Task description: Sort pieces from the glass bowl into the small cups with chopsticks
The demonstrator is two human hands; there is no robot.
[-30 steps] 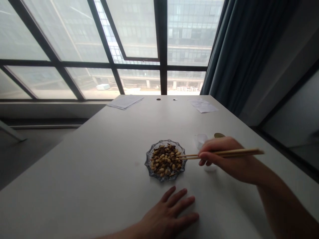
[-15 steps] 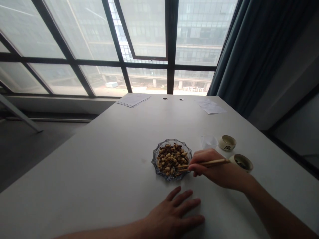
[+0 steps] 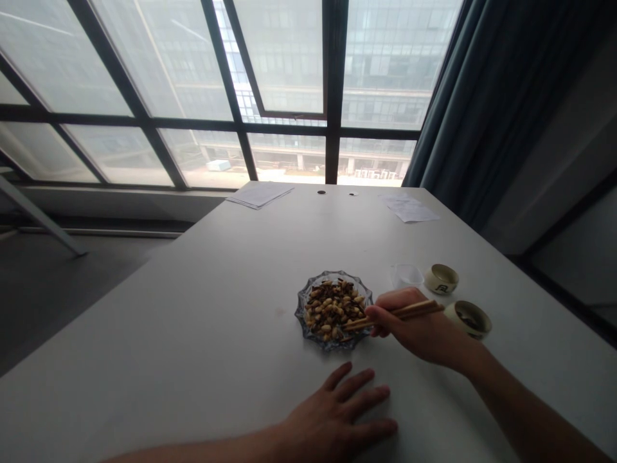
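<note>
My right hand [image 3: 409, 325] is closed around a pair of wooden chopsticks [image 3: 414, 310]. Their tips reach into the right front part of a scalloped glass bowl [image 3: 301, 321]. Mixed nuts and darker seeds [image 3: 332, 307] fill the bowl; whether the tips pinch a piece is too small to tell. In front of the bowl, my left hand [image 3: 344, 408] rests on the table with fingers spread, holding nothing. Beyond my right hand stand a clear plastic container [image 3: 407, 275] and a cream cup [image 3: 442, 280] with a dark mark. A second cream cup [image 3: 475, 320] has dark bits inside.
The white table [image 3: 193, 308] extends toward the windows. Papers lie at its far left [image 3: 260, 194] and a crumpled sheet [image 3: 412, 209] at its far right. Two small round fittings sit between them. A dark curtain [image 3: 482, 116] hangs on the right.
The chopsticks' tips have come closer together and the sticks now lie nearly side by side. My left hand stays in place; the view has shifted very slightly.
</note>
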